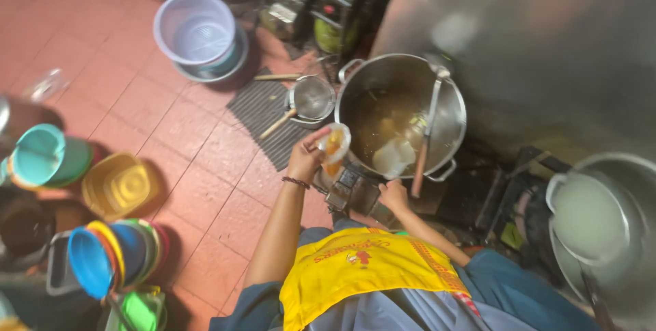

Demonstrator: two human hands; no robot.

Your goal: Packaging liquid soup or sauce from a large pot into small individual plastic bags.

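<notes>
Cup (pixel 334 145) in left hand (pixel 305 160) (pot-side)

A clear bag (pixel 333 148) with orange contents is held in the left hand (pixel 305 160), just by the rim of the steel pot (pixel 355 85). On the shelf behind the pot stand a green jar (pixel 326 34) with a dark lid and, left of it, a boxy pack (pixel 281 12) with a pale label. The yellow apron (pixel 362 269) bears a red print.
</notes>
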